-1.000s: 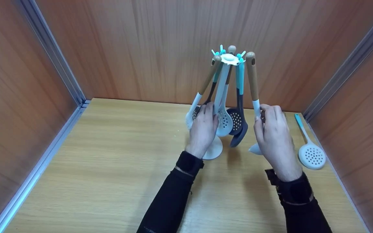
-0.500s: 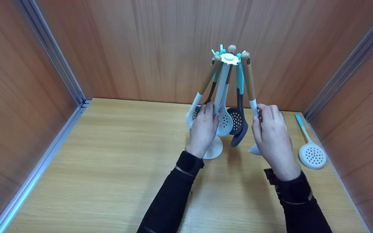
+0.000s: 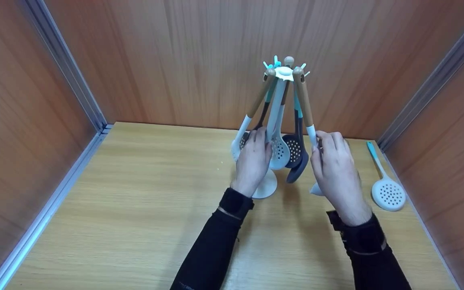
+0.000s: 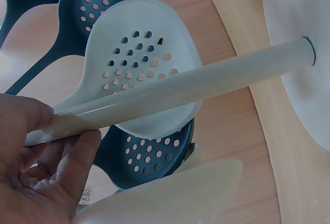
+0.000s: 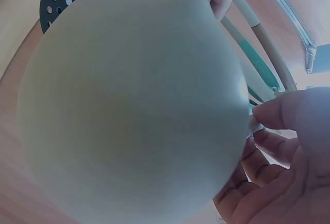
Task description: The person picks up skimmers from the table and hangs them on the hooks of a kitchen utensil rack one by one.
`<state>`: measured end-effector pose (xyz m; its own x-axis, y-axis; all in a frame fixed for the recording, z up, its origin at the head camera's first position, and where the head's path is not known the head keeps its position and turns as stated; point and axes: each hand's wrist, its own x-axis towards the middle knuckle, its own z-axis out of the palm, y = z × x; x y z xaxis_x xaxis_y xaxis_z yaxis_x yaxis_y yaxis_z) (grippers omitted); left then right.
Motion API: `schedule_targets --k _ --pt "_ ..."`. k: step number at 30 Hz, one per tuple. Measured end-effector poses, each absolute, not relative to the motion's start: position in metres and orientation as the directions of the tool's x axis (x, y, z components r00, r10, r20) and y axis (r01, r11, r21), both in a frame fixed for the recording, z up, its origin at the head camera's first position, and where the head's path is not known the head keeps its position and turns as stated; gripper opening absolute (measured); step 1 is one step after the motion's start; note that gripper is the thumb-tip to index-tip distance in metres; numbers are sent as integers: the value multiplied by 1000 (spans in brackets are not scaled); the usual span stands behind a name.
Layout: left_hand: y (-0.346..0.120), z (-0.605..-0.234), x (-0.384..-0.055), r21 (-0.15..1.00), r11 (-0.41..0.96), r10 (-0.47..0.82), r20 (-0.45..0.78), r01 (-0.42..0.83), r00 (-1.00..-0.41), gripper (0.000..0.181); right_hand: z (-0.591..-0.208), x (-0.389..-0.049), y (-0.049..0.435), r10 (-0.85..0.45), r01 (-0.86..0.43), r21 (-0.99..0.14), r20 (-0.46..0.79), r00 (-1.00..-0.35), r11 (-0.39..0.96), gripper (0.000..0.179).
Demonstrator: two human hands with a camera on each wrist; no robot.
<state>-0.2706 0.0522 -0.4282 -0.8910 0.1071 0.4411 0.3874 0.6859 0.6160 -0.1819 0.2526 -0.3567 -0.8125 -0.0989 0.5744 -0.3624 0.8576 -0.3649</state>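
My left hand (image 3: 252,161) grips the white pole (image 4: 170,92) of a utensil stand (image 3: 284,72), whose round base (image 3: 267,187) rests on the table. My right hand (image 3: 334,167) pinches the white neck of a ladle (image 5: 134,100) with a wooden handle (image 3: 303,94). The top of that handle is right at the stand's hook ring, on its right side. The ladle's pale bowl fills most of the right wrist view; in the head view the hand hides most of it. Around the pole hang a white slotted spoon (image 3: 279,155), a dark skimmer (image 3: 293,150) and several other utensils.
A white skimmer (image 3: 388,194) with a turquoise handle lies on the table (image 3: 143,209) at the right, near the side wall (image 3: 449,141). Wood panels enclose the table at the back and both sides, with metal strips along the corners.
My right hand has shifted slightly left, bringing the top of the ladle's handle from beside the stand to its hook ring. The left hand and the stand have stayed in place.
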Motion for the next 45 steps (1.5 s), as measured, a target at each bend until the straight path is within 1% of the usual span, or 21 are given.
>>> schedule_targets --k 5,12,17,31,35,41,45 --pt "53 -428 -270 611 692 104 442 384 -891 46 -358 -183 252 -98 -355 -365 565 -819 861 36" --pt "55 -430 -270 569 709 104 500 416 -860 46 -362 -185 252 -100 -363 -360 579 -809 859 34" --pt "55 -430 -271 588 696 103 485 411 -868 46 -363 -186 251 -98 -357 -367 566 -818 859 35" --pt "55 -429 -270 588 703 105 470 400 -876 47 -363 -186 248 -90 -334 -400 517 -851 854 39" --pt "55 -428 -270 586 698 108 482 412 -870 47 -364 -186 245 -86 -328 -414 505 -859 849 39" --pt "54 -431 -270 565 703 111 513 432 -851 45 -367 -186 241 -95 -353 -419 523 -847 837 36" --pt "54 -431 -270 568 701 111 511 432 -852 47 -368 -185 238 -99 -355 -431 513 -853 830 36"
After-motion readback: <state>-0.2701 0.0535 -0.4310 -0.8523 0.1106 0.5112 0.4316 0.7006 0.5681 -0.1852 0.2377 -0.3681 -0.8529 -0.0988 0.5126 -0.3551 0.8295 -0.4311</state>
